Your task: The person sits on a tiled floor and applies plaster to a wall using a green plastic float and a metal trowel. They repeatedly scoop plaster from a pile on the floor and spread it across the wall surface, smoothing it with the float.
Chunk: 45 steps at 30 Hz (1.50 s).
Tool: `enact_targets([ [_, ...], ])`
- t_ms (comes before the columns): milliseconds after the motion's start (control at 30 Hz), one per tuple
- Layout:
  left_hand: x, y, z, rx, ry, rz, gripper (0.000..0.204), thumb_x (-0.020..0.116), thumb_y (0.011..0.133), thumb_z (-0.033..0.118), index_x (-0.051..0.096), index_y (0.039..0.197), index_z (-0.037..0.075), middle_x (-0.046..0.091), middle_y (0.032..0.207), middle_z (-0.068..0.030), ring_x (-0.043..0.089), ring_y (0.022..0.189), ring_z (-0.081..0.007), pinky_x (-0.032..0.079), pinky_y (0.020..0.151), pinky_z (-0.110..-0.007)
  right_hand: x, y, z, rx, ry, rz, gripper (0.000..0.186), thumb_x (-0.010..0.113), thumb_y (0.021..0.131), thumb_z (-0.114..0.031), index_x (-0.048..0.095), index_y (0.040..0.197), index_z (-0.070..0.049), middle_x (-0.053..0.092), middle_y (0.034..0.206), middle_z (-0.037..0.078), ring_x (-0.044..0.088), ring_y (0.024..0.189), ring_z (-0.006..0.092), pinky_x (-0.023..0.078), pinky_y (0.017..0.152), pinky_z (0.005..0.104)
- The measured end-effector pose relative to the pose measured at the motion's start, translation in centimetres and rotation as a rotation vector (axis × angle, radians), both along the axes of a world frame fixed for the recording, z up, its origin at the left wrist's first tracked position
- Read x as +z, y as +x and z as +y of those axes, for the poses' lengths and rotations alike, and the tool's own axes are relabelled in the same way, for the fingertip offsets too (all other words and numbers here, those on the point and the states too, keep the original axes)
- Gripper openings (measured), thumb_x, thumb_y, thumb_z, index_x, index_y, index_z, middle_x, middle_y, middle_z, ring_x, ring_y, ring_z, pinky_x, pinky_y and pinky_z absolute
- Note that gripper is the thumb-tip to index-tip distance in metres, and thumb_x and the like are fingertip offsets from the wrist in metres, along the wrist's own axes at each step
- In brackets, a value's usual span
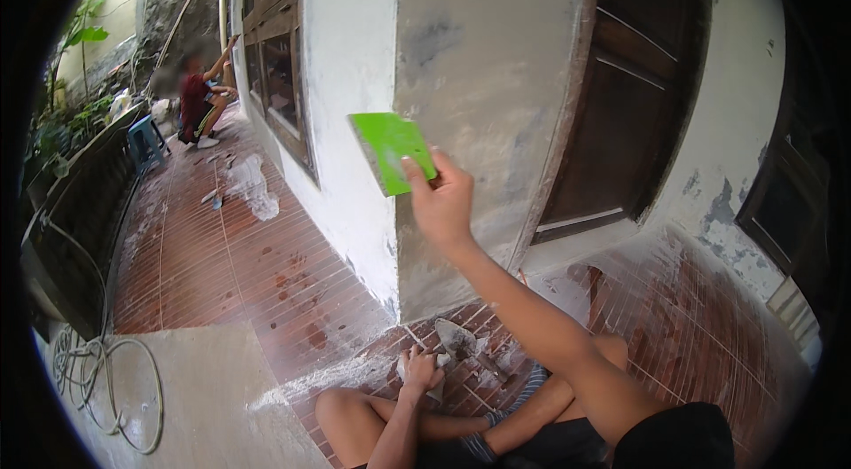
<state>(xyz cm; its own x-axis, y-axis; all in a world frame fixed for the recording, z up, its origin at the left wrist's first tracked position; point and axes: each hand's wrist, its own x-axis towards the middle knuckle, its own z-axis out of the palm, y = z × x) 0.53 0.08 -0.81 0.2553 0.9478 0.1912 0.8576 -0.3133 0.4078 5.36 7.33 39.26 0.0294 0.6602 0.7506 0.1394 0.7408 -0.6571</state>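
Observation:
My right hand (pixel 441 203) grips a flat green plastic scraper (pixel 383 139) with white smears, held up in front of the wall's corner, where a grey plastered face (pixel 479 61) meets a white painted face (pixel 346 70). Whether the scraper touches the wall I cannot tell. Low in front of me, my left hand (pixel 424 369) is closed on a whitish object (pixel 405 367), too hidden to name. A dirty metal trowel (pixel 456 337) lies on the tiles beside that hand, near my crossed legs.
Another person (pixel 195 97) squats by a window (pixel 279 79) beside a blue stool (pixel 146 141). Coiled hose (pixel 151 380) lies on concrete at lower left, near a dark low barrier (pixel 75 265). A dark wooden door (pixel 620 105) is at right, above speckled red tiles (pixel 683 345).

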Motion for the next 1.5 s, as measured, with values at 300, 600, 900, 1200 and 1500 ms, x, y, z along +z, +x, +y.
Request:
enact_targets([
  [300,0.5,0.3,-0.2,0.022,-0.007,-0.004,0.035,0.065,0.075,0.032,0.074,0.104,0.014,0.066,0.116,-0.0057,0.048,0.122,-0.0308,0.031,0.105,-0.052,-3.5,4.6,-0.5,0.300,-0.328,0.484,0.019,0.062,0.096,-0.006,0.063,0.114,-0.001,0.066,0.097,0.001,0.060,0.085,0.0052,0.050,0.072,0.0234],
  [600,2.7,0.3,-0.5,0.008,-0.079,-0.022,0.042,0.070,0.076,0.044,0.073,0.105,0.013,0.063,0.119,-0.0070,0.047,0.122,-0.0313,0.030,0.106,-0.050,-8.1,9.1,-1.2,0.407,-0.520,0.766,0.020,0.060,0.097,-0.009,0.058,0.117,-0.007,0.064,0.111,0.002,0.063,0.100,0.0121,0.055,0.084,0.0281],
  [900,14.9,1.1,-1.4,0.163,0.385,-0.711,0.095,0.083,0.071,0.047,0.037,0.143,0.005,0.040,0.135,-0.0209,0.035,0.129,-0.0385,0.029,0.110,-0.050,-12.0,11.6,-4.7,0.435,-0.715,0.893,0.024,0.060,0.097,-0.008,0.058,0.121,-0.007,0.064,0.112,0.002,0.063,0.100,0.0110,0.053,0.086,0.0259],
  [1200,25.8,0.7,-0.8,0.134,0.577,-0.590,0.130,0.091,0.059,0.045,0.012,0.154,0.005,0.019,0.153,-0.0202,0.017,0.144,-0.0382,0.019,0.118,-0.051,-13.7,13.2,-6.3,0.448,-0.766,0.892,0.027,0.059,0.097,-0.006,0.057,0.123,-0.005,0.065,0.110,0.003,0.065,0.097,0.0123,0.059,0.080,0.0274],
  [1500,28.3,0.1,-0.6,-0.044,0.486,-0.440,0.136,0.093,0.054,0.047,0.012,0.154,0.004,0.020,0.151,-0.0233,0.016,0.145,-0.0428,0.019,0.117,-0.054,-13.0,14.7,-6.9,0.438,-0.701,0.758,0.030,0.059,0.097,-0.006,0.054,0.127,-0.003,0.064,0.113,0.004,0.065,0.100,0.0121,0.060,0.081,0.0293],
])
